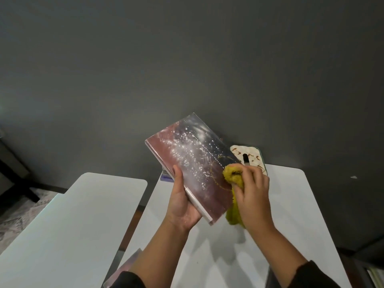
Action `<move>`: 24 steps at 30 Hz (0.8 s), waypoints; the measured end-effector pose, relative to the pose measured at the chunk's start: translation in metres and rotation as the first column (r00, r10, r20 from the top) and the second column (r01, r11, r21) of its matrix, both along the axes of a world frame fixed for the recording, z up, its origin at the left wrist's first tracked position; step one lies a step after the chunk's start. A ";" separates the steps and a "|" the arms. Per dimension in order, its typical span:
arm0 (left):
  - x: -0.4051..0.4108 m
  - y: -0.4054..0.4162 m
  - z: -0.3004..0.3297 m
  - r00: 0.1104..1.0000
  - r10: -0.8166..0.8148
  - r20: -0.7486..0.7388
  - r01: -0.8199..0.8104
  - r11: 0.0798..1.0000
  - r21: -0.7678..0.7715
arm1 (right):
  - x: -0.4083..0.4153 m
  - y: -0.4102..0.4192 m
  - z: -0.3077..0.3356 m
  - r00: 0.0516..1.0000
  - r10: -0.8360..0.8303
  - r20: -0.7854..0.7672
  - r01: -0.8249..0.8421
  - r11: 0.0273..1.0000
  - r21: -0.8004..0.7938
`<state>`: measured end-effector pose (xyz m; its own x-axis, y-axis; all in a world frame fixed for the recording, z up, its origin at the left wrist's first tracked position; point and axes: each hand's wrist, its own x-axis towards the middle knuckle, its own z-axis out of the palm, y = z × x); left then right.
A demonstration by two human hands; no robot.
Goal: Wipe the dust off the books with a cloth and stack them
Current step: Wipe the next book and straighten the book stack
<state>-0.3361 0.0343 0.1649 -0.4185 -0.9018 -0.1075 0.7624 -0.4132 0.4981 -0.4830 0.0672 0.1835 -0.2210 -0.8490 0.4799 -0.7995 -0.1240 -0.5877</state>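
Fig.: person standing at two white tabletops, dark grey wall behind. L hand (182, 202) is gripping a book (193, 163) from below at its near corner, palm under the back cover, thumb lying along the spine edge. The book is being held up in the air above the right tabletop (291, 215), tilted w/ its far end toward the wall; the glossy cover, reddish-brown w/ white speckles and a dark band, is facing up and catching glare. R hand (252, 192) is clutching a bunched yellow cloth (233, 175), fingers curled over it, and is pressing it against the cover near the book's right edge; the rest of the cloth is hanging down below the hand, beside the book's lower corner. Behind the book, at the far edge of the right tabletop, a cream patterned object w/ a slot (249, 157) is sitting against the wall; what it is, cannot tell. A stack of books (166, 175) is partly showing under the held book's left edge, on the same tabletop. Another book (126, 269) is peeking out at the bottom, near the left forearm. Left tabletop (72, 225) is standing apart, a gap between the two. Dark sleeves are showing at both forearms.
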 end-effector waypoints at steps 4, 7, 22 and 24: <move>0.002 -0.002 0.004 0.999 -0.002 -0.038 0.003 1.000 0.029 | 0.037 0.028 -0.005 0.965 0.198 -0.170 -0.213 0.974 -0.077; 0.003 -0.001 0.004 0.999 -0.001 -0.037 0.002 0.999 0.034 | 0.039 0.028 -0.007 0.951 0.235 -0.201 -0.259 0.960 -0.102; -0.003 0.007 0.012 0.998 -0.008 -0.058 0.011 0.999 0.050 | 0.036 0.027 0.004 0.952 0.192 -0.239 -0.216 0.973 -0.078; -0.004 0.009 0.012 1.000 -0.006 -0.030 0.008 0.999 0.042 | 0.027 0.019 0.006 0.953 0.180 -0.245 -0.205 0.975 -0.081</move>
